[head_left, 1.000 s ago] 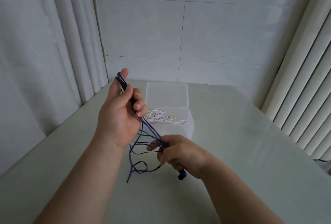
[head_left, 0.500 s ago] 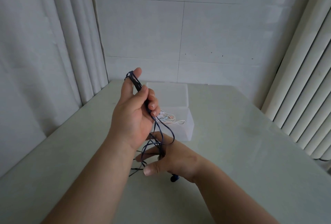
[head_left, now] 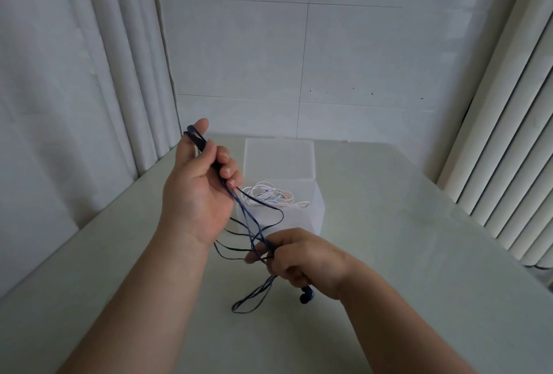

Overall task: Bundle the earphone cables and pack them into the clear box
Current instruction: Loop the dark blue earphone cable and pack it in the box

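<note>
Left grip (head_left: 197, 194) raised above counter (head_left: 404, 254), fingers curled round folded loops of dark blue earphone cable (head_left: 252, 221), thumb upright. Strands run down to right grip (head_left: 302, 257), clamped on same cable low near counter. Loose loop and blue earbud (head_left: 306, 295) hang beneath it. Clear box (head_left: 318, 212) just behind hands, lid open, white earphone cables (head_left: 269, 195) inside.

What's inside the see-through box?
A tangle of white earphone cables lies in the clear box. Its near left corner is hidden behind the left hand and blue cable.
</note>
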